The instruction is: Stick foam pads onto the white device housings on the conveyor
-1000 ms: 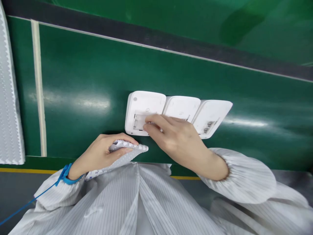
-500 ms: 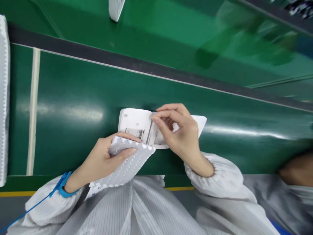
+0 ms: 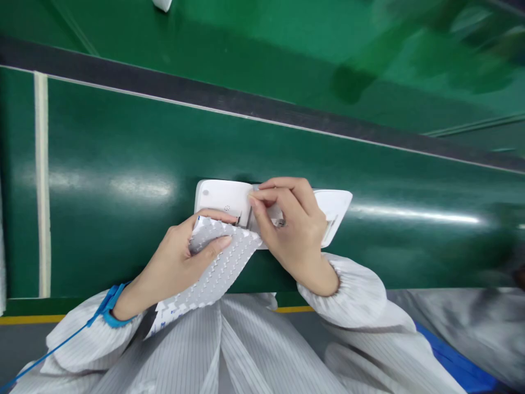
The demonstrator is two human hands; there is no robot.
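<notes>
My left hand [image 3: 176, 260] grips a grey sheet of small stickers [image 3: 213, 268], thumb on top and fingers beneath. Rows of little pale shapes with raised edges cover this sheet. Behind it lies a white plastic device [image 3: 217, 191] with a round dot and a cluster of small holes; the sheet and my left fingers hide its near part. My right hand [image 3: 297, 227] is closed in a pinch, thumb and index tip together at the device's upper right corner. Whatever is between those fingertips is too small to make out. Another white plastic piece [image 3: 336, 208] shows beyond my right hand, partly covered.
The green work surface [image 3: 115, 131] carries a pale tape strip [image 3: 41, 180] at the left. A dark band [image 3: 225, 98] crosses behind, with a glossy green surface past it. A white object [image 3: 163, 4] shows at the top edge. A person's grey sleeve [image 3: 471, 317] is at the right.
My right hand's pinch has shifted slightly left, onto the left device's corner. The sheet has moved up a little over the device. The view has shifted, and the neighbouring person has moved.
</notes>
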